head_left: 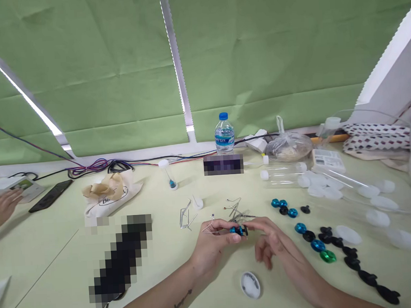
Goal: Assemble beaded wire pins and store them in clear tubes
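Note:
Between the thumb and fingers of my left hand (211, 244) is a small shiny blue and black spool-like piece (238, 231), with a thin bent wire (208, 228) beside those fingers. My right hand (271, 238) reaches in from the other side, index finger stretched to the black end of the piece; its other fingers are loosely bent and apart. Just beyond my hands lie bent metal wires (235, 210) and more wire pieces (186, 215) near a small white cap (198, 203). Below them sits a white lid (250, 285) with small dark bits in it.
Blue discs (300, 228) and black knobs (351, 262) lie in rows at right, with clear tubes (283, 170) and white caps behind. A water bottle (224, 134) stands at the back. Another person's hand (6, 205) rests far left, by a phone (50, 196) and cloth pouch (112, 194).

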Demonstrator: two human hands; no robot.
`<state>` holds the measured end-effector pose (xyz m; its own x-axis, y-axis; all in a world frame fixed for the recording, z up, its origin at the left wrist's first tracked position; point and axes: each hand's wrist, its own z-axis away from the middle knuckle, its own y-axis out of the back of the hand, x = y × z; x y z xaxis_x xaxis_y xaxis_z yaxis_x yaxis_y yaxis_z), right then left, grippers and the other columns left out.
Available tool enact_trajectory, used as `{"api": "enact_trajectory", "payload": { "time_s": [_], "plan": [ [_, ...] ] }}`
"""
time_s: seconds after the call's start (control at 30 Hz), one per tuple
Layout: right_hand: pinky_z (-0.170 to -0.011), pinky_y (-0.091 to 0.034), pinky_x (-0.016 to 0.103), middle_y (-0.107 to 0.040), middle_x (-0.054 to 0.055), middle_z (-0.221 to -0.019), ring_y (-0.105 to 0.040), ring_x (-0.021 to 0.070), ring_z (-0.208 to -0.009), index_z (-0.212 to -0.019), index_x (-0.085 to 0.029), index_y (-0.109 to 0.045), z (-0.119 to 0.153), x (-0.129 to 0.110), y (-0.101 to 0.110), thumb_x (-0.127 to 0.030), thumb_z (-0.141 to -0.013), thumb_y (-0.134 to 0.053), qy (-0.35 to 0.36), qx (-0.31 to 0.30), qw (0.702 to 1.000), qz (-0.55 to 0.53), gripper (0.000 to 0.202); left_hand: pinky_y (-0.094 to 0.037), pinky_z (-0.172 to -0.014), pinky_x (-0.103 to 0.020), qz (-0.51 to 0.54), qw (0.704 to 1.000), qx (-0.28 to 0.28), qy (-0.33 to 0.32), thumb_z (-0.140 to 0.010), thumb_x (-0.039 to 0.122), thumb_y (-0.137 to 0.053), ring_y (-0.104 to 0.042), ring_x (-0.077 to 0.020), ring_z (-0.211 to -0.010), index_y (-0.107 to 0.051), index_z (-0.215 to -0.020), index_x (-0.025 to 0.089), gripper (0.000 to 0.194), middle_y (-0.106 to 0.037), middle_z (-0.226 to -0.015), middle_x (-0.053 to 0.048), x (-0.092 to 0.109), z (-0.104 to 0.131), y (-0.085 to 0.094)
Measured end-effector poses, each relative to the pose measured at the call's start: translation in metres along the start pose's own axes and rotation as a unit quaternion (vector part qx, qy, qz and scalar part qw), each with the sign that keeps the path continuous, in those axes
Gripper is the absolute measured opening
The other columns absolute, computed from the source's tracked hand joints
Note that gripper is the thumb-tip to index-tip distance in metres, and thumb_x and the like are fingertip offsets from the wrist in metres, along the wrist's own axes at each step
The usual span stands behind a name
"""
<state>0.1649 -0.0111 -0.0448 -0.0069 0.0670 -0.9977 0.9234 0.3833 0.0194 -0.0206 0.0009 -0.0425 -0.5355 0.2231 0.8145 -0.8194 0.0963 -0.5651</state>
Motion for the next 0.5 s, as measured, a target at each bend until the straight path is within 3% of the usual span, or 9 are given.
{"api": "enact_trajectory", "payload": {
  "time_s": [0.2, 0.33, 0.5],
  "plan": [
    [-0.055, -0.045, 0.028, -0.050, 0.007, -0.104, -0.054, 0.0132, -0.066, -0.130, -0.027, -0.044, 0.0001, -0.0011, -0.0007, -0.045, -0.097, -0.026, -0.006, 0.005, 1.000, 0.002, 0.042, -0.050, -0.081, -0.035, 0.004, 1.000, 0.007, 0.000, -0.057, 0.006, -0.081, -0.068, -0.0188, -0.073, -0.072, -0.074, 0.011, 0.020, -0.075, -0.077, -0.007, 0.0019, 0.0003, -0.0018],
    [-0.053, -0.045, 0.027, -0.048, 0.008, -0.106, -0.055, 0.0131, -0.068, -0.124, -0.025, -0.052, -0.0005, -0.0016, -0.0013, -0.046, -0.097, -0.027, 0.000, -0.012, 1.000, 0.003, 0.042, -0.050, -0.079, -0.034, -0.004, 1.000, -0.008, -0.004, -0.058, 0.007, -0.080, -0.068, -0.0186, -0.073, -0.072, -0.075, 0.010, 0.019, -0.075, -0.077, -0.009, 0.0030, 0.0006, -0.0021],
    [-0.054, -0.045, 0.027, -0.046, 0.007, -0.110, -0.055, 0.0125, -0.068, -0.130, -0.028, -0.046, 0.0004, -0.0007, -0.0013, -0.044, -0.097, -0.027, 0.004, -0.004, 1.000, 0.001, 0.041, -0.050, -0.080, -0.035, -0.004, 1.000, -0.002, -0.001, -0.058, 0.006, -0.081, -0.068, -0.0186, -0.072, -0.072, -0.075, 0.011, 0.020, -0.075, -0.077, -0.008, 0.0022, -0.0002, -0.0008]
  ]
}}
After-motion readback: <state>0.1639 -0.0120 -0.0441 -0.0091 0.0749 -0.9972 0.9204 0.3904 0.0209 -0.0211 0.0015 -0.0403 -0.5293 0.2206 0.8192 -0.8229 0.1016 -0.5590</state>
